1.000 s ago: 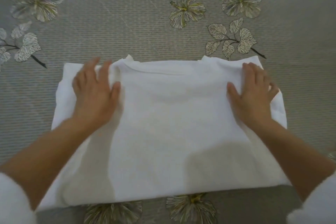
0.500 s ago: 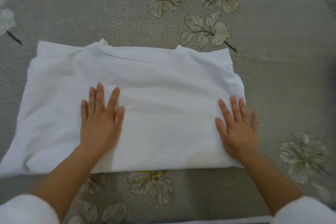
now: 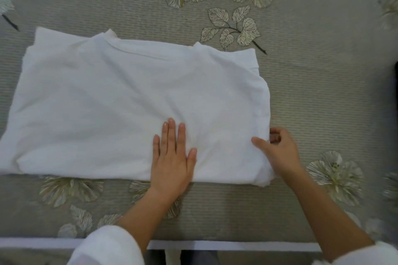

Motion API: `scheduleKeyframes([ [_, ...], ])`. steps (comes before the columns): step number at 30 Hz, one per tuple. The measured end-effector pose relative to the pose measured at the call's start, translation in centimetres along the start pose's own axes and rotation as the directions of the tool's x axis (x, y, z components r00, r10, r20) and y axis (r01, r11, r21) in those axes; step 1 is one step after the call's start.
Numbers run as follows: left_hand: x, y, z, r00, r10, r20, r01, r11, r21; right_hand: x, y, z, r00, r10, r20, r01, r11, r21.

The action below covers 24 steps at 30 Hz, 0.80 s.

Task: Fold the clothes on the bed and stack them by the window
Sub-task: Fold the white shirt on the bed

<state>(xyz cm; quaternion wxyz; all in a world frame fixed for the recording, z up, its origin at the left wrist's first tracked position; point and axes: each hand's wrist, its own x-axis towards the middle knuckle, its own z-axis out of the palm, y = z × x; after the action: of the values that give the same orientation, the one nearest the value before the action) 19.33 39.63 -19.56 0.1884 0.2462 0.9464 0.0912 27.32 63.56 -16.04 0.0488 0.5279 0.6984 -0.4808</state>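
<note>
A white garment (image 3: 120,101), folded into a wide rectangle with its collar at the far edge, lies flat on the bed. My left hand (image 3: 172,157) rests palm down on its near middle, fingers straight. At the garment's right edge my right hand (image 3: 277,150) pinches the fabric: thumb on top, fingers curled under the side. No window or stack is in view.
The bed cover (image 3: 323,84) is grey with a ribbed weave and embroidered flowers and leaves. Its white near edge (image 3: 237,245) runs along the bottom of the view. A dark object (image 3: 395,92) shows at the right border.
My left hand has slid right across the garment to its near middle. My right hand has gone from lying flat on the cloth to pinching the right edge.
</note>
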Motion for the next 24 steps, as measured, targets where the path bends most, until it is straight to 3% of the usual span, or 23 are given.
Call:
scheduleKeyframes([
  [4,0.0,0.2,-0.1,1.0,-0.01,0.013,0.01,1.0,-0.008,0.2,-1.6,-0.9,0.942,0.142,0.304,-0.233,0.929,0.288],
  [8,0.3,-0.3,-0.3,0.999,-0.014,0.033,0.016,0.999,-0.04,-0.6,-4.2,-1.4,0.789,0.136,0.599,-0.387,0.867,0.313],
  [10,0.4,-0.9,-0.7,0.998,0.017,0.065,-0.008,0.99,-0.142,-1.2,-6.2,-1.1,0.75,0.117,0.651,-0.398,0.866,0.303],
  [13,1.9,-1.8,-1.9,0.974,0.054,0.218,0.053,0.888,-0.458,-2.7,-9.5,0.5,0.758,0.045,0.65,-0.315,0.898,0.306],
  [14,2.8,-2.2,-2.8,0.948,0.049,0.315,0.141,0.822,-0.552,-3.4,-10.7,1.4,0.773,0.005,0.634,-0.271,0.907,0.323],
  [15,3.6,-3.0,-4.1,0.907,0.016,0.421,0.297,0.685,-0.665,-4.2,-11.9,2.5,0.786,-0.041,0.617,-0.227,0.909,0.35],
  [17,3.8,-5.9,-7.1,0.835,0.026,0.55,0.536,0.194,-0.822,-6.2,-14.3,5.2,0.787,-0.146,0.599,-0.141,0.903,0.405],
  [18,3.2,-7.7,-8.4,0.838,0.023,0.545,0.545,0.003,-0.839,-7.3,-15.4,6.7,0.785,-0.197,0.588,-0.092,0.901,0.424],
  [19,2.6,-9.7,-9.8,0.843,-0.013,0.538,0.534,-0.104,-0.839,-8.2,-16.4,8.3,0.784,-0.235,0.575,-0.048,0.9,0.434],
  [21,1.7,-13.6,-11.8,0.845,-0.078,0.529,0.507,-0.197,-0.839,-9.8,-18.3,11.8,0.788,-0.282,0.548,0.004,0.891,0.453],
  [24,1.4,-18.6,-14.4,0.837,-0.138,0.53,0.49,-0.242,-0.837,-11.5,-20.7,17.6,0.801,-0.285,0.527,0.017,0.891,0.455],
])
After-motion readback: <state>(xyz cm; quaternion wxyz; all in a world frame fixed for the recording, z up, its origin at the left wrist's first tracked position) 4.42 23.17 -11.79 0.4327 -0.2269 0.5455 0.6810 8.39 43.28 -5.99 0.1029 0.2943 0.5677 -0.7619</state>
